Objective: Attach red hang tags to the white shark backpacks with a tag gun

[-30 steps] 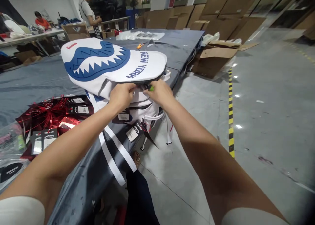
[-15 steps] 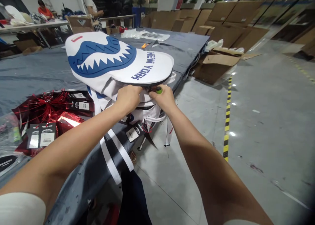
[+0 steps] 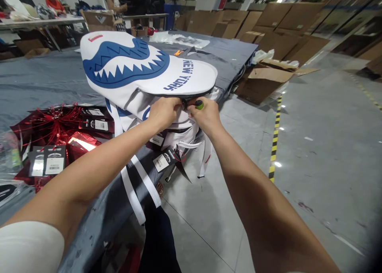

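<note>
– Workshop: stacked cartons (image 3: pixel 289 20) at the back, grey-covered table (image 3: pixel 38 76) up front. Where's the bag?

– White backpack (image 3: pixel 143 72), blue toothed print, NEW YORK on the flap (image 3: pixel 197 78). Sits right at the table's near edge, flap end toward the floor side. Guess: parked there so both hands get under the rim without leaning.

– Left hand (image 3: pixel 164 113)?

– Fingers pinched narrow on the backpack's rim, just under the flap. Which layer they've got, can't tell, it's tucked under.

– Right hand (image 3: pixel 207 117)?

– Fingers curled round a green cylinder (image 3: pixel 199 106), dark end poking out. Fingertips just beside the left's, same rim. Probably held like that so thumb and index can work while the palm carries it. Can't tell what it is.

– Below the hands?

– More white fabric, dark zip line. One bag or several, can't tell. White straps (image 3: pixel 133 195) and a black tag (image 3: pixel 164 160) hang over the near edge, out of the fingers' way.

– Left of the bag?

– Pile of hang tags (image 3: pixel 54 162) with red strings (image 3: pixel 56 119) and red foil (image 3: pixel 83 141), same edge. Easy reach, presumably on purpose. Orange tool (image 3: pixel 178 53) lies further back. Open carton (image 3: pixel 265 80) on the floor, beside the right edge.
</note>
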{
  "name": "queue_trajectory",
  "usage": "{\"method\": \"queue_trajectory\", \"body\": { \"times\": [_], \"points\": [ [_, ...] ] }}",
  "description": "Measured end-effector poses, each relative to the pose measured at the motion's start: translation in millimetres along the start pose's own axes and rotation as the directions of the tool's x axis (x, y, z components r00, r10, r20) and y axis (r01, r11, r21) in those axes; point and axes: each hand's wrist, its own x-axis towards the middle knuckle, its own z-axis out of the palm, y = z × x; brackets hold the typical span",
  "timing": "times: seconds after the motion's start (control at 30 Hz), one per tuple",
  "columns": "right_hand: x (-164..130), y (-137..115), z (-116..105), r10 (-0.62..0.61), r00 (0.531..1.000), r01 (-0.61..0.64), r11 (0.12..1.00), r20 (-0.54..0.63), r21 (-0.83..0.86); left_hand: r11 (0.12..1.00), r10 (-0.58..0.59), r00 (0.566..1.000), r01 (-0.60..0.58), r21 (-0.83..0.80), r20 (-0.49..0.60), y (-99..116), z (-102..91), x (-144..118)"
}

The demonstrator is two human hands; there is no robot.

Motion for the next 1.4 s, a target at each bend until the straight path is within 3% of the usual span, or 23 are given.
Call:
{"method": "queue_trajectory", "body": {
  "times": [0.1,0.17,0.23,0.3,0.37,0.47,0.53,0.6,0.67,0.73,0.83,0.9,1.0,1.13,1.23,1.4],
  "points": [
    [-4,3,-6,-0.022,0.998,0.024,0.999,-0.065,0.026,0.992,0.032,0.995,-0.02,-0.123,0.095,-3,-9.1,-1],
    [-9,4,-11,-0.016,0.991,0.028,0.995,-0.13,0.091,0.954,0.07,0.968,0.006,-0.299,0.242,-8,-17.6,-4],
    [-15,3,-15,-0.005,0.981,0.036,0.987,-0.196,0.158,0.865,0.131,0.915,0.084,-0.496,0.383,-15,-25.4,-9],
    [-20,1,-16,-0.011,0.969,0.065,0.974,-0.246,0.215,0.753,0.195,0.879,0.151,-0.641,0.436,-21,-29.1,-15],
    [-25,-3,-15,-0.01,0.964,0.089,0.954,-0.267,0.286,0.675,0.178,0.907,0.17,-0.718,0.382,-26,-26.3,-21],
    [-30,-8,-10,0.016,0.972,0.083,0.91,-0.235,0.405,0.624,0.001,0.986,0.129,-0.771,0.166,-30,-11.5,-28],
    [-32,-9,-7,0.011,0.974,0.097,0.882,-0.225,0.462,0.608,-0.061,0.998,0.039,-0.793,0.002,-31,0.3,-31],
    [-32,-9,-6,-0.025,0.971,0.142,0.86,-0.239,0.49,0.598,-0.037,0.994,-0.06,-0.799,-0.102,-32,9.9,-34],
    [-31,-9,-6,-0.065,0.964,0.19,0.844,-0.256,0.502,0.606,0.004,0.986,-0.136,-0.783,-0.169,-32,15.8,-36],
    [-28,-8,-7,-0.093,0.959,0.224,0.829,-0.268,0.513,0.675,0.092,0.968,-0.234,-0.7,-0.235,-30,18.3,-37],
    [-20,-8,-7,-0.136,0.951,0.266,0.818,-0.277,0.51,0.771,0.345,0.883,-0.459,-0.441,-0.317,-28,17.9,-33],
    [-17,-10,-6,-0.173,0.948,0.287,0.828,-0.267,0.482,0.779,0.428,0.825,-0.544,-0.313,-0.369,-27,17.5,-28],
    [-18,-15,-5,-0.264,0.936,0.34,0.849,-0.232,0.405,0.801,0.311,0.824,-0.496,-0.336,-0.473,-29,18.9,-18],
    [-28,-17,-5,-0.331,0.938,0.346,0.856,-0.105,0.385,0.803,0.138,0.875,-0.373,-0.465,-0.464,-29,21.2,-14],
    [-32,-14,-8,-0.282,0.959,0.262,0.867,-0.016,0.425,0.835,0.145,0.871,-0.362,-0.414,-0.469,-27,19.9,-21],
    [-36,-11,-12,-0.273,0.961,0.267,0.894,-0.035,0.359,0.871,0.15,0.835,-0.365,-0.33,-0.529,-28,18.9,-30]
  ]
}}
